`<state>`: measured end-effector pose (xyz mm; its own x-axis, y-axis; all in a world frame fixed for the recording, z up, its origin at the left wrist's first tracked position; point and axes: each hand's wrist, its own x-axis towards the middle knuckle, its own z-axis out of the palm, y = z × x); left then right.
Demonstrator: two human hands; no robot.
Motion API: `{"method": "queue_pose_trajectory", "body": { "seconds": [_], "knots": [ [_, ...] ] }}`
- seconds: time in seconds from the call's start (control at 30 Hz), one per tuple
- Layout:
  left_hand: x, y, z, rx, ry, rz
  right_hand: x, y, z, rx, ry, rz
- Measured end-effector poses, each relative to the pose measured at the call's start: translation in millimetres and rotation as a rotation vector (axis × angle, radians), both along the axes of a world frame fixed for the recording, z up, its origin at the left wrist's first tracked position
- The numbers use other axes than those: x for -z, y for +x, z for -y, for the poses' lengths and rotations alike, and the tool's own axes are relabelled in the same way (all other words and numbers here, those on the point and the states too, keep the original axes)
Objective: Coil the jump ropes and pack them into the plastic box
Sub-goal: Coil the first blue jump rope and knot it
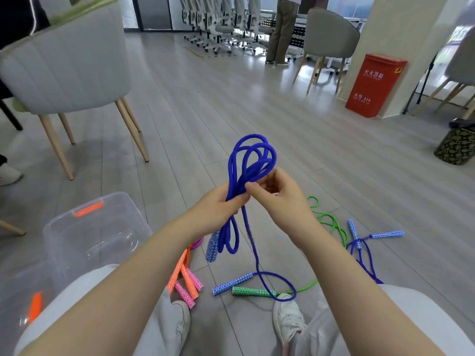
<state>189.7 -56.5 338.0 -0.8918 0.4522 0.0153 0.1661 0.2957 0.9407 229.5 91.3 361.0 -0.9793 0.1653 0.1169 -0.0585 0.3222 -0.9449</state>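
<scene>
The left hand point(218, 204) has its grip clamped round the gathered loops of the blue rope point(250, 160). The right hand point(279, 195) pinches the same bundle just beside that grip, thumb and fingers curled on the strands. Loops rise above the grip. One blue handle point(212, 246) and short loops hang below it. A loose tail runs down from the grip to the floor point(231, 104), ending at a second blue handle point(232, 282) near the shoes.

The plastic box point(95, 235) stands open on the floor, left of and below the grip, with no rope inside that can be seen. Orange and pink handles point(186, 281) lie between box and grip. A green rope point(331, 224) and another blue rope point(365, 255) lie to the right.

Risk: the loose tail crosses the green rope and passes by a shoe; pulling it in may drag or snag. A slack pinch would let the loops spring apart.

Writing: a red cabinet point(374, 84) far beyond the grip bears white Chinese characters and "119".
</scene>
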Motion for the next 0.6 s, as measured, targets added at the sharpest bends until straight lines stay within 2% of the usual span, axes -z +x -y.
{"method": "queue_pose_trajectory", "body": {
  "seconds": [0.1, 0.2, 0.27, 0.33, 0.4, 0.5, 0.57, 0.6],
  "knots": [
    [-6.9, -1.1, 5.9, -0.039, 0.107, 0.069, 10.2, -4.8, -3.6, -0.076, -0.019, 0.135],
    [-15.5, -1.0, 11.2, -0.005, 0.359, 0.235, 26.9, -11.7, -9.6, -0.193, 0.104, 0.290],
    [-19.3, -1.8, 13.7, 0.040, 0.538, 0.357, 35.2, -11.9, -9.0, -0.302, 0.076, 0.343],
    [-19.7, -4.0, 16.2, 0.052, 0.628, 0.422, 39.9, -8.7, -4.7, -0.440, 0.067, 0.418],
    [-20.8, -5.3, 19.1, 0.043, 0.656, 0.430, 43.8, -6.8, -4.0, -0.557, 0.193, 0.496],
    [-25.1, -11.4, 26.7, -0.079, 0.644, 0.356, 43.8, -6.7, -19.6, -0.690, 0.521, 0.632],
    [-23.4, -22.6, 36.3, -0.220, 0.628, 0.290, 36.5, -7.2, -38.4, -0.658, 0.741, 0.670],
    [-21.2, -29.0, 42.1, -0.292, 0.622, 0.261, 32.0, -6.7, -47.4, -0.621, 0.758, 0.658]
  ]
}}
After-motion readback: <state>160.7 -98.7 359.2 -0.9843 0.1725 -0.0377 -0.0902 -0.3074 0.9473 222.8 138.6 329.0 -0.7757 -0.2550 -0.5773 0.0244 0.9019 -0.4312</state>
